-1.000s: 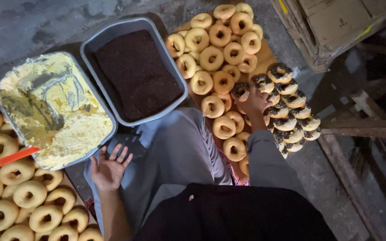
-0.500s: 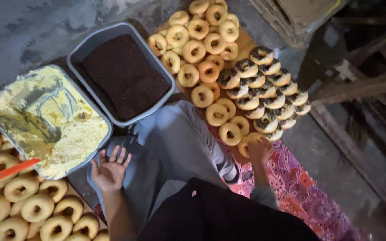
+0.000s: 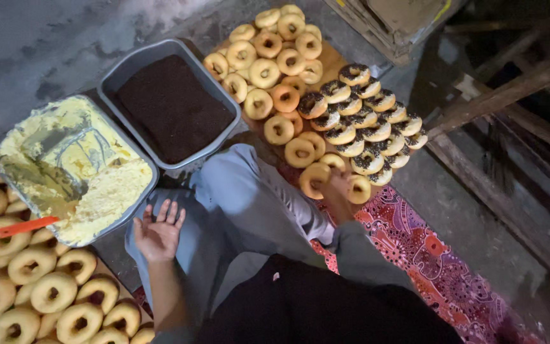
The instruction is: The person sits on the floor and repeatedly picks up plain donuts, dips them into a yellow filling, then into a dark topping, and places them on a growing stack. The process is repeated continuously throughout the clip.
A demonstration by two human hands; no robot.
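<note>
Two hands were in view: the right hand (image 3: 338, 188), having drawn near from the sprinkled doughnuts (image 3: 367, 127), pinched a plain doughnut (image 3: 315, 178), while the left hand (image 3: 158, 230) stayed spread beside the cream tray (image 3: 136, 213).

Brown cardboard box (image 3: 408, 19) at top edge, yellow strip on side; no labels, screens.

The plain doughnuts (image 3: 27, 280) at lower left run off the edge, and the right hand (image 3: 337, 189) half hides one doughnut (image 3: 315, 178).
</note>
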